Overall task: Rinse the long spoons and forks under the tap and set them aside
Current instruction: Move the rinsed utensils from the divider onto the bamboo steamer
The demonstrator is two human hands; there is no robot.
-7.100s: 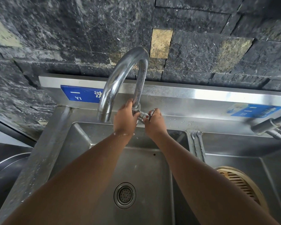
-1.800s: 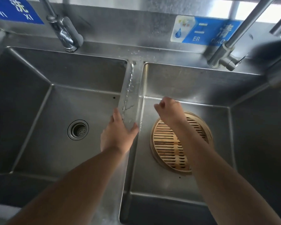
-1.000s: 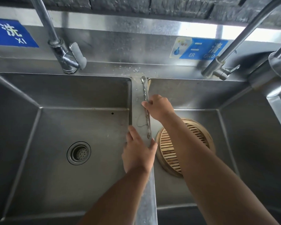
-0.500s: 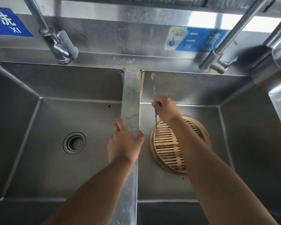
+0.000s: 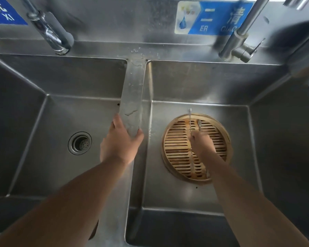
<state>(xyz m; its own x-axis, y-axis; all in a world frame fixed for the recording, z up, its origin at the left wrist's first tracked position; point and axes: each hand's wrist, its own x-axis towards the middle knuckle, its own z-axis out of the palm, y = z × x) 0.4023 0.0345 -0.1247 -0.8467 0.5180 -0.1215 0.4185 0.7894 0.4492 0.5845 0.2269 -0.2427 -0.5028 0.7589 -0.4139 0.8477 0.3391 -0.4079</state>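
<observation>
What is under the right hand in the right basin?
A round bamboo steamer tray lies under the right hand, which grips thin long utensils. The hand and forearm cover part of its slats.

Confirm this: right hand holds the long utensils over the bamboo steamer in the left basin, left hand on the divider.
Wrong basin. The head view shows the bamboo steamer in the right basin. The right hand does hold the utensils over it; left hand rests on the divider.

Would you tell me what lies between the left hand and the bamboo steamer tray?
In the head view, only bare steel: the divider's edge and sink wall separate left hand from bamboo steamer tray.
</observation>
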